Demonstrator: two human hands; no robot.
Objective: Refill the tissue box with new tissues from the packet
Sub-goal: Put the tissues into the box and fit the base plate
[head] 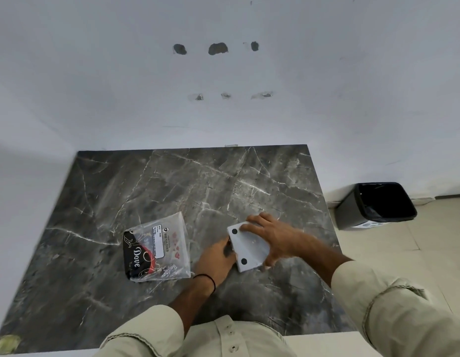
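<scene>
Now both hands' fingers (252, 226) grip smooth white box (249, 247); crinkly clear pkt (160, 247) beside.

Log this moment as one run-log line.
stage: opening box | tissue box: underside up, on table | left hand: at its edge | right hand: on top | tissue packet: untouched, left of box

Perhaps an office corner: marble counter (172, 189), lined bin (373, 204), scarred wall (223, 73).
</scene>
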